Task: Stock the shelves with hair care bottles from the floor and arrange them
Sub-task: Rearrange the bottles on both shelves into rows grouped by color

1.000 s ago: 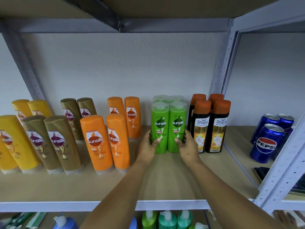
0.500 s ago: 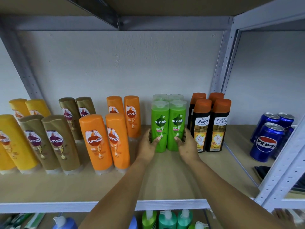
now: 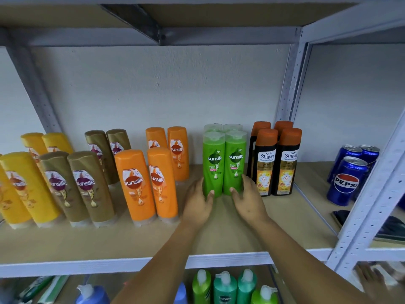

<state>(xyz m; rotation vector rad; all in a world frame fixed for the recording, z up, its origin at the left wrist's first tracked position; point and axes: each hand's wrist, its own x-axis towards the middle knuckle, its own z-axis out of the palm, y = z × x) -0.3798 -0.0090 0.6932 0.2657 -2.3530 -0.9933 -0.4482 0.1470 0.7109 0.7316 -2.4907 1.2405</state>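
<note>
green sunsilk bottles (image 3: 224, 163) stand upright on the shelf (image 3: 135, 258) between orange bottles (image 3: 146, 183) and black bottles (image 3: 276, 163), cupped at the base by left hand (image 3: 198, 205) and right hand (image 3: 248, 199), probably to square the pair.

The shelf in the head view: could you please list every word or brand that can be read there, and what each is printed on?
"sunsilk": front green bottles, orange bottles, brown bottles; cut off on the yellow bottles.
"Safi Shayla": black bottles with orange caps.
"72": a badge on those black bottles.
"PEPSI": front blue can.
"sunsilk", partly cut off: a green pump bottle on the lower shelf.
All the smaller print is too small to read.
</note>
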